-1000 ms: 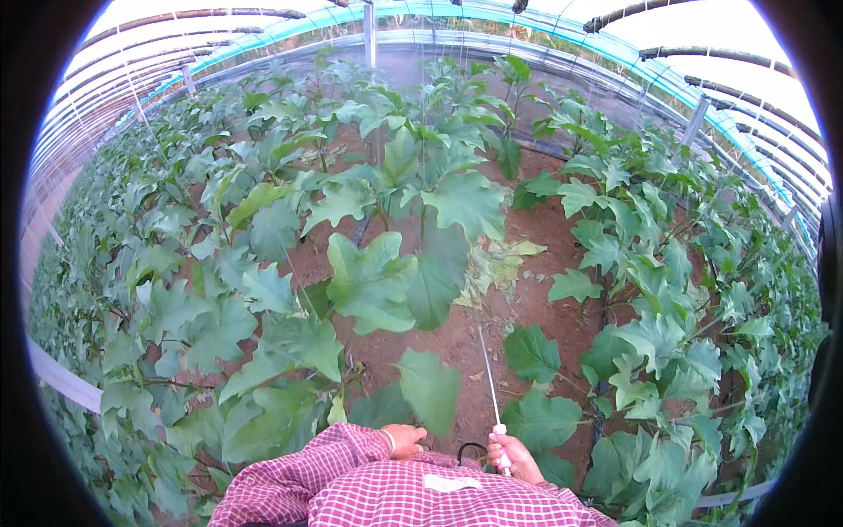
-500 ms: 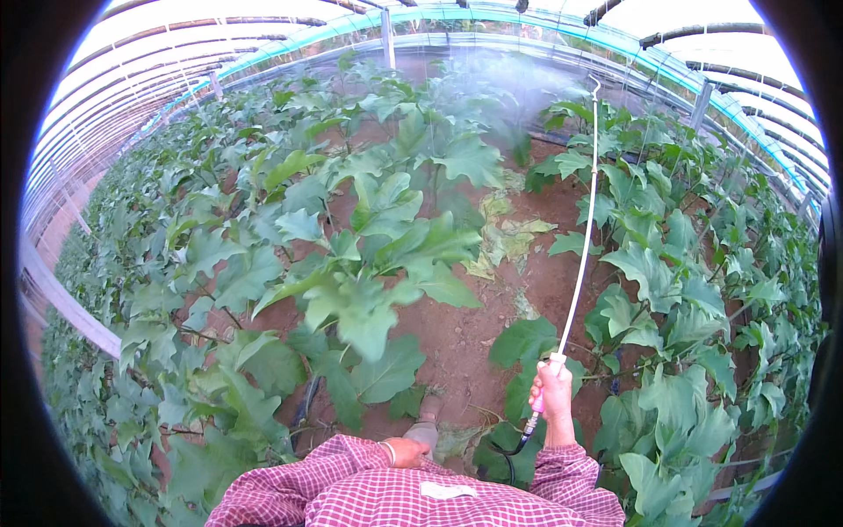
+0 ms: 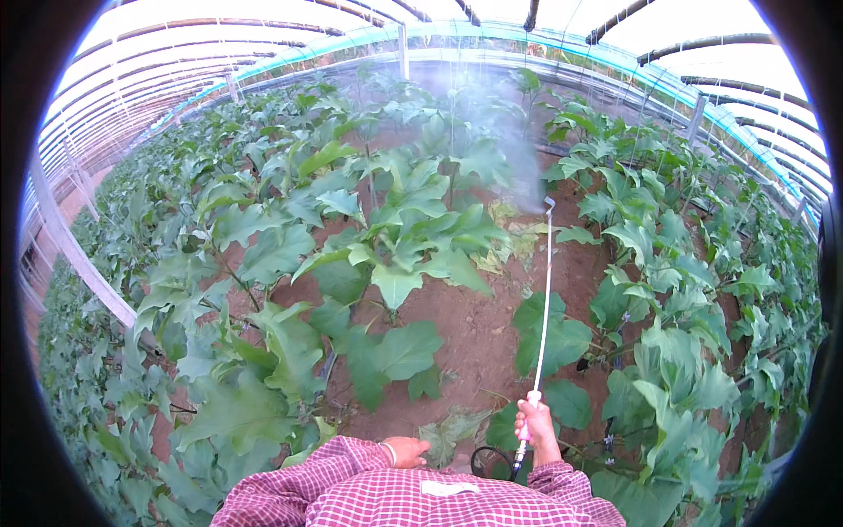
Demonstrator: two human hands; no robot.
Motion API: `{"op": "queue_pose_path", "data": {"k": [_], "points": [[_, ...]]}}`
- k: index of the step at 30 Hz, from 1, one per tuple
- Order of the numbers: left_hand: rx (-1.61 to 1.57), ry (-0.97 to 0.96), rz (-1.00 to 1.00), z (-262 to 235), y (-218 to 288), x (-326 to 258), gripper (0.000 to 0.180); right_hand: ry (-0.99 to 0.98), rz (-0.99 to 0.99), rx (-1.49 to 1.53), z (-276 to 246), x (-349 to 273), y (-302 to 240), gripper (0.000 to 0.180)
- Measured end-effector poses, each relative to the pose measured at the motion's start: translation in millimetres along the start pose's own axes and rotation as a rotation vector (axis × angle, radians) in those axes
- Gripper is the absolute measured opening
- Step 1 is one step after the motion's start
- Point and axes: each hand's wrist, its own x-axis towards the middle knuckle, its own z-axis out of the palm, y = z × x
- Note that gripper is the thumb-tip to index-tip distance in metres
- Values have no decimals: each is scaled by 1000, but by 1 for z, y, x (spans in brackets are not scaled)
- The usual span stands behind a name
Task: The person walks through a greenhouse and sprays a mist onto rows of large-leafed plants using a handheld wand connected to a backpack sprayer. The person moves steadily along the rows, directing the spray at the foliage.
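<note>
The right hand (image 3: 537, 423) is clenched round the grip end of a thin white spray wand (image 3: 543, 299), low in the view at about five o'clock, with a black hose (image 3: 492, 458) looping from the grip toward the checked shirt; the left hand (image 3: 407, 451) lies at six o'clock against the red-and-white checked sleeve (image 3: 329, 474), fingers loosely curled and holding nothing that I can make out. The wand looks light and stiff, a slim tube likely to flex a little at its far end, and best held where it is now, on the thicker handle at its base. Its long axis runs almost straight up toward twelve o'clock, the bent nozzle (image 3: 549, 205) throwing a pale mist (image 3: 492, 132) toward eleven o'clock over the broad-leaved plants (image 3: 404, 237) and the bare brown soil (image 3: 474, 325) between the rows
</note>
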Motion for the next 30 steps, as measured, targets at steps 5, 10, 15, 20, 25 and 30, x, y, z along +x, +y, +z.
{"op": "queue_pose_path", "data": {"k": [5, 10, 15, 20, 25, 30], "points": [[-56, -57, 74, 67, -11, -57, 38, -62, 263, 95, 10, -60, 112, 13], [-88, -175, 167, 126, -12, -98, 36, -158, 502, 320, -6, -124, 203, 9], [5, -151, 208, 160, 3, -127, 34, -148, 306, 303, 10, -181, 181, 14], [-17, -84, 257, 203, 10, -154, 36, -3, -139, 103, 52, -234, 115, 13], [-16, -51, 136, 224, 51, -190, 42, 50, -355, 19, 30, -273, 125, 16], [0, -83, 61, 292, 95, -213, 42, 51, -384, -38, -10, -320, 174, 17]]}}
